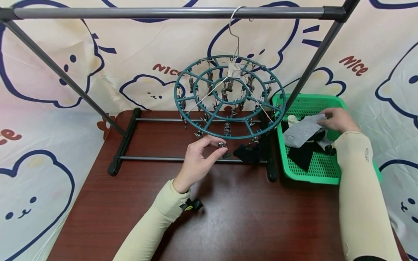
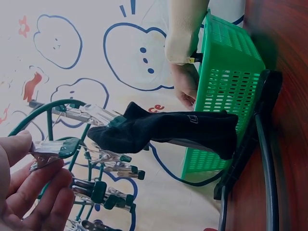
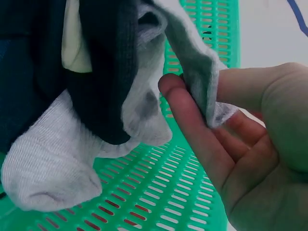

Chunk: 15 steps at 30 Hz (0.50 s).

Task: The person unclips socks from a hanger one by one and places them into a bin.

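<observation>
My left hand [image 1: 199, 159] pinches a metal clothes peg [image 2: 50, 150] with green tips between thumb and fingers, at the front edge of the round green drying rack [image 1: 212, 130]. To its right a black sock [image 2: 163, 130] hangs from another peg. Inside the green basket [image 1: 310, 179], my right hand [image 1: 339, 119] pinches the edge of a grey sock [image 1: 302, 130] between thumb and index finger. In the right wrist view that grey edge [image 3: 202, 79] lies between the fingers, with black socks [image 3: 103, 62] and another light grey sock [image 3: 53, 159] beside it.
A grey metal bar [image 1: 130, 13] carries the rack by its hook [image 1: 232, 25]. Black feet [image 1: 122, 152] of the stand rest on the brown table [image 1: 248, 217]. Several more pegs [image 1: 224, 95] dangle from the rack's rings. A patterned cloth [image 1: 130, 47] forms the backdrop.
</observation>
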Each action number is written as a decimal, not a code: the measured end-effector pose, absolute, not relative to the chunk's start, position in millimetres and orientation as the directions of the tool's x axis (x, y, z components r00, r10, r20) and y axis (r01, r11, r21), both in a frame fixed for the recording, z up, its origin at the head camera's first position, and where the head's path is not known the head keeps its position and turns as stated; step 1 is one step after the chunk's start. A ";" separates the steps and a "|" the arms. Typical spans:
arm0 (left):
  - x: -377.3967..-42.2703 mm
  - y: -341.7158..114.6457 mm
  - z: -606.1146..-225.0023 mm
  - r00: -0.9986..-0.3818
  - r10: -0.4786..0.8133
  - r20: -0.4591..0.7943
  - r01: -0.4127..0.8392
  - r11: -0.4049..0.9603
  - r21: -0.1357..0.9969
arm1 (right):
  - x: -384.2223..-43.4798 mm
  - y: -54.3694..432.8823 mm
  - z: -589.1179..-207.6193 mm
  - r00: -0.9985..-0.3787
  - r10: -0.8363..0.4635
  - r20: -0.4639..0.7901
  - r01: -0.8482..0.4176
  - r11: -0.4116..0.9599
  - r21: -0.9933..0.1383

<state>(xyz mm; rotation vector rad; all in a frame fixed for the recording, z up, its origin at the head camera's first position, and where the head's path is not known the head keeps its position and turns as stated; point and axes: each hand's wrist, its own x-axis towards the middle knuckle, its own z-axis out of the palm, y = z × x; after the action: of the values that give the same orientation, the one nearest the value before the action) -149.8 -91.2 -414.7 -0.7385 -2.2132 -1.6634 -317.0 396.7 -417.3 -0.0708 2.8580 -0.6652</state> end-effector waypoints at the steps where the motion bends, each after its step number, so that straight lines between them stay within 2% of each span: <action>1: -149.7 -91.3 -414.4 -0.832 0.233 0.504 0.549 0.209 0.809 | -317.8 396.8 -417.3 -0.974 -0.099 -0.203 0.001 0.897 -0.442; 5: -149.7 -91.3 -413.8 -0.832 0.235 0.503 0.548 0.205 0.811 | -320.6 396.5 -417.7 -0.962 -0.120 -0.246 0.004 0.893 -0.449; 15: -149.6 -92.0 -413.6 -0.835 0.231 0.500 0.544 0.203 0.814 | -326.0 401.5 -428.3 -0.953 -0.160 -0.256 -0.030 0.894 -0.447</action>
<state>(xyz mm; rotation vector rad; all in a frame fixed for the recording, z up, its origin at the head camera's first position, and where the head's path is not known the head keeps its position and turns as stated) -149.6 -92.0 -413.6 -0.7347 -2.2122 -1.6751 -326.0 401.5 -428.3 -0.1428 2.7730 -0.6476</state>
